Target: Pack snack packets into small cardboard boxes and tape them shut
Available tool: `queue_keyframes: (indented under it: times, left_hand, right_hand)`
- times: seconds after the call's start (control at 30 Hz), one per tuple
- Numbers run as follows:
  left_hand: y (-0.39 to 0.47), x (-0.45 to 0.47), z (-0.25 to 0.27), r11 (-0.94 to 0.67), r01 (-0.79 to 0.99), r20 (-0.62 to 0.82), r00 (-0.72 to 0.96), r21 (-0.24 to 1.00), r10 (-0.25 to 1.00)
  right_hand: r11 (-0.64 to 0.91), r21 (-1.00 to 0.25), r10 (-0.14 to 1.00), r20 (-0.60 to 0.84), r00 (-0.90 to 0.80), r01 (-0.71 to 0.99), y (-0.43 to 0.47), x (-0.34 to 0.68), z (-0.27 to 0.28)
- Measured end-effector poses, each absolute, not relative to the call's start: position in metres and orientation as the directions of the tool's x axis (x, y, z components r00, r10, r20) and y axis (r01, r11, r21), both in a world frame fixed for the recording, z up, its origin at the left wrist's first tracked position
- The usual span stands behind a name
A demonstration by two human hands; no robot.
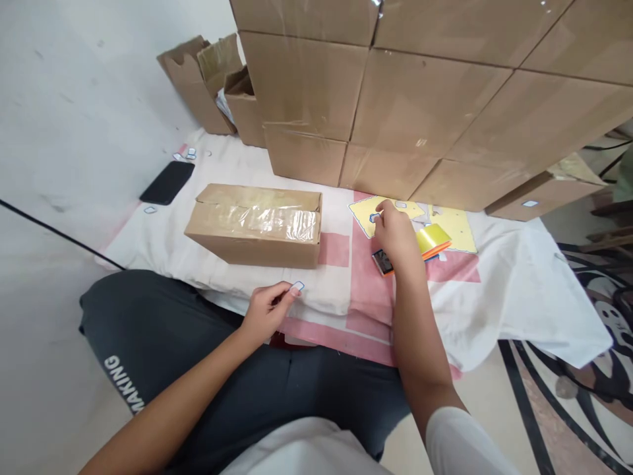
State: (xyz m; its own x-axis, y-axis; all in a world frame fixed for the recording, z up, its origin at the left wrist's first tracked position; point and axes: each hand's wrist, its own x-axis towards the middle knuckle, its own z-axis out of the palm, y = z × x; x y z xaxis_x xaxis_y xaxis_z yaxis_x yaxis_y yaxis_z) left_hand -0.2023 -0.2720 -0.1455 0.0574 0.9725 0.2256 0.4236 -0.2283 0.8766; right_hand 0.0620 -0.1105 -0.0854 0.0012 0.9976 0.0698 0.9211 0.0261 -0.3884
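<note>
My left hand (267, 311) is closed in a pinch on a small white paper piece (297, 286) with a blue edge, in front of the taped cardboard box (257, 214). Over a yellow sheet (363, 210) at the right, my right hand (397, 236) has thumb and finger around another small blue-edged piece (374, 218). Whether that piece is lifted off the sheet I cannot tell. Beside the right wrist lies a stack with a yellow and orange cover (434, 240), partly hidden by the arm. A second yellow sheet (462, 227) lies behind it.
Stacked cardboard boxes (420, 105) form a wall along the back. Opened cartons (198, 86) stand at the back left. A black phone (168, 183) and several small paper bits (190, 154) lie at the left. One box (544, 188) bears a white label at the right.
</note>
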Motion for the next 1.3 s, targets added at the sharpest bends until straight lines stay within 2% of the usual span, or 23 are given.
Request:
queue_keyframes:
  times: [0.2, 0.27, 0.33, 0.4, 0.47, 0.53, 0.6, 0.67, 0.77, 0.87, 0.97, 1.03, 1.07, 1.13, 1.2, 1.3]
  left_hand:
    - [-0.276, -0.198, -0.147, -0.276, 0.411, 0.229, 0.161, 0.869, 0.96]
    - [-0.277, -0.198, -0.145, -0.285, 0.398, 0.231, 0.18, 0.872, 0.956]
    - [-0.278, -0.197, -0.143, -0.294, 0.383, 0.239, 0.185, 0.876, 0.953]
    - [-0.278, -0.196, -0.14, -0.293, 0.368, 0.245, 0.172, 0.882, 0.954]
    - [-0.277, -0.197, -0.137, -0.279, 0.363, 0.24, 0.15, 0.889, 0.959]
    - [-0.276, -0.198, -0.135, -0.26, 0.363, 0.229, 0.126, 0.895, 0.965]
    - [-0.276, -0.2, -0.134, -0.248, 0.364, 0.225, 0.105, 0.898, 0.969]
    - [-0.276, -0.2, -0.135, -0.255, 0.367, 0.239, 0.089, 0.895, 0.967]
    - [-0.279, -0.198, -0.136, -0.294, 0.376, 0.277, 0.099, 0.879, 0.956]
    - [-0.279, -0.193, -0.138, -0.328, 0.369, 0.302, 0.129, 0.87, 0.945]
    - [-0.274, -0.194, -0.142, -0.153, 0.343, 0.157, 0.017, 0.927, 0.987]
    - [-0.267, -0.201, -0.144, -0.002, 0.329, 0.041, -0.113, 0.944, 0.993]
    - [-0.264, -0.206, -0.144, 0.033, 0.341, 0.028, -0.173, 0.939, 0.985]
    - [-0.26, -0.218, -0.143, 0.019, 0.4, 0.095, -0.263, 0.916, 0.96]
    - [-0.26, -0.228, -0.139, -0.04, 0.472, 0.203, -0.299, 0.88, 0.932]
    - [-0.264, -0.229, -0.132, -0.193, 0.595, 0.346, -0.154, 0.78, 0.925]
  right_hand:
    - [-0.034, -0.246, 0.99, -0.143, -0.002, 0.969, -0.104, 0.057, -0.102]
    - [-0.022, -0.245, 0.99, -0.142, -0.013, 0.969, -0.105, 0.057, -0.104]
    - [-0.016, -0.273, 0.997, -0.072, -0.004, 0.962, -0.11, 0.057, -0.099]
    - [0.073, -0.363, 0.997, 0.063, -0.054, 0.929, -0.119, 0.054, -0.087]
    - [0.28, -0.467, 0.959, 0.185, -0.217, 0.839, -0.134, 0.046, -0.069]
    - [0.483, -0.551, 0.868, 0.201, -0.453, 0.68, -0.152, 0.035, -0.05]
    - [0.568, -0.598, 0.771, 0.148, -0.619, 0.565, -0.172, 0.022, -0.035]
    - [0.598, -0.563, 0.736, 0.104, -0.669, 0.57, -0.192, 0.01, -0.025]
    - [0.624, -0.426, 0.738, 0.047, -0.673, 0.655, -0.214, 0.0, -0.022]
    - [0.69, -0.37, 0.658, -0.039, -0.752, 0.622, -0.223, -0.003, -0.025]
    - [0.737, -0.381, 0.606, 0.006, -0.795, 0.559, -0.218, 0.003, -0.024]
    - [0.7, -0.425, 0.669, 0.11, -0.735, 0.573, -0.209, 0.014, -0.021]
    - [0.666, -0.455, 0.713, 0.156, -0.683, 0.591, -0.203, 0.02, -0.02]
    - [0.594, -0.513, 0.782, 0.188, -0.594, 0.619, -0.192, 0.031, -0.02]
    - [0.559, -0.545, 0.8, 0.156, -0.579, 0.625, -0.185, 0.034, -0.025]
    - [0.588, -0.575, 0.734, 0.084, -0.674, 0.569, -0.185, 0.024, -0.037]
